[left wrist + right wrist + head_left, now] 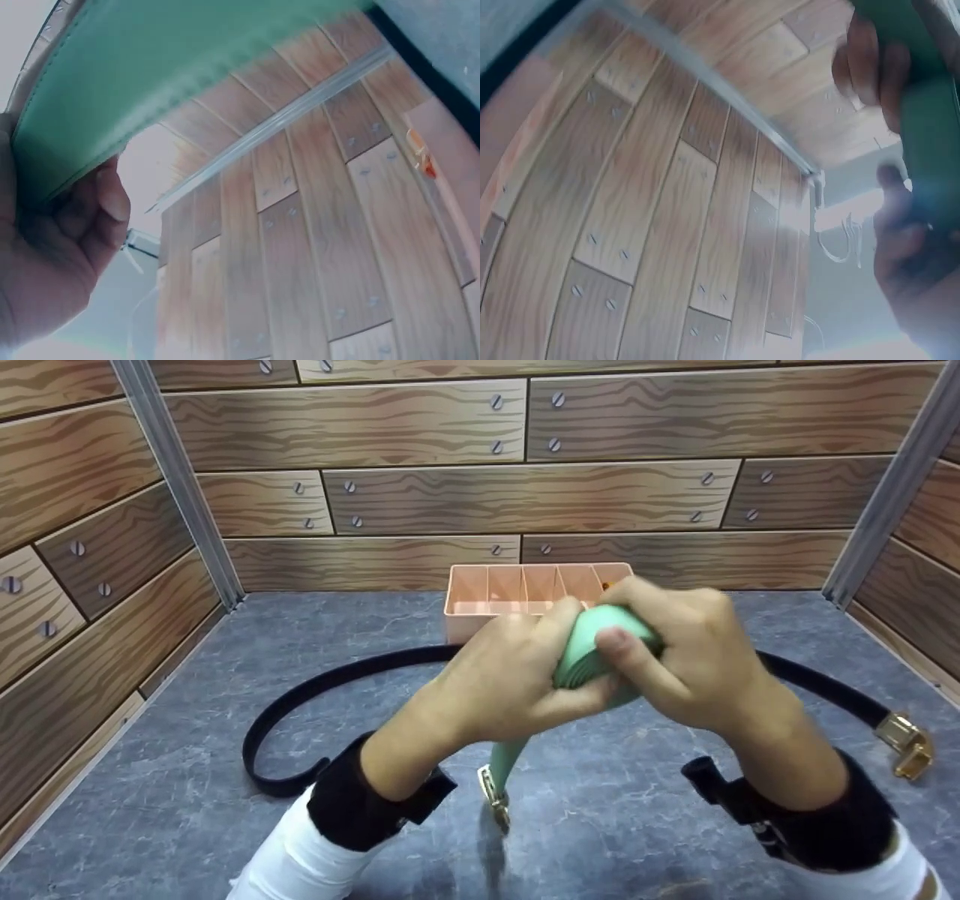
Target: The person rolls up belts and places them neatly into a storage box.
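A mint-green belt, wound into a thick coil at one end, is held between the two hands; its layered turns show as fine ridges at the coil's edge; the left hand wraps one side, while the right hand grips the other, its thumb lying across the coil; a strap end drops below the left hand to a gold-toned metal buckle, which hangs tilted over the worktop; the left wrist view shows the band smooth, with stitching along its edges.
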A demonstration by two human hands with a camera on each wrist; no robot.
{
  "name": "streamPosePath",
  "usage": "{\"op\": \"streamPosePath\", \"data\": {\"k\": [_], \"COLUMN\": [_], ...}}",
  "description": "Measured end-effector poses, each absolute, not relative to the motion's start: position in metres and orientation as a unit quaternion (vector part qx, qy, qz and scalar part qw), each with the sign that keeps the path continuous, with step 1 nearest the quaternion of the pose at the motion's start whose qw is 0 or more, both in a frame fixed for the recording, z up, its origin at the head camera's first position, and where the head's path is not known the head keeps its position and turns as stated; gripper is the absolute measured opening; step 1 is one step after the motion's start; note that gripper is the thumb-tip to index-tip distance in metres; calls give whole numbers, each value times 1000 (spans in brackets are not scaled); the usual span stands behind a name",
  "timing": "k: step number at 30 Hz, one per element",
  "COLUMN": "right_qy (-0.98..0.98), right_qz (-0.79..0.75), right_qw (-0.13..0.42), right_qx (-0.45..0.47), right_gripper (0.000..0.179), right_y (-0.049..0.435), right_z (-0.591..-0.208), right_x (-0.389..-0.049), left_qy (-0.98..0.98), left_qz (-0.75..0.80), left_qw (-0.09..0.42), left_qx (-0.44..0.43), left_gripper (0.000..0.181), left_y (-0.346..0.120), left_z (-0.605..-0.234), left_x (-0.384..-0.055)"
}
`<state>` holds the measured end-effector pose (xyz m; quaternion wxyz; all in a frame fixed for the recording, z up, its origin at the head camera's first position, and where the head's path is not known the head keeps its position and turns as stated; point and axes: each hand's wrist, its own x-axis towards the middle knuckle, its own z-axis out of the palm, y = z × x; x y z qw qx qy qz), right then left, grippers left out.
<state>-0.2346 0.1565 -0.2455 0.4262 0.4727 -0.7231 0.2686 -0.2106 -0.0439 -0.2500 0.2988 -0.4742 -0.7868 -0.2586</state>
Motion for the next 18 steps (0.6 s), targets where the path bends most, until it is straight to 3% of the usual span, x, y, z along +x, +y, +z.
{"op": "streamPosePath", "data": {"k": [10,18], "right_qy": [-694,-661], "right_qz": [221,383], "right_qw": [478,510], "right_qx": [491,394], "right_gripper": [61,71], "right_y": [155,143], "right_z": [-249,-252], "right_x": [-233,-236], "left_qy": [-782,-717], "left_qz": [-242,-352], "left_qw": [297,367], "left_qx": [-493,-477], "left_gripper": [33,37], "left_y": [-46,-35], "left_z": [-250,-258], "left_x": [-210,-218]}}
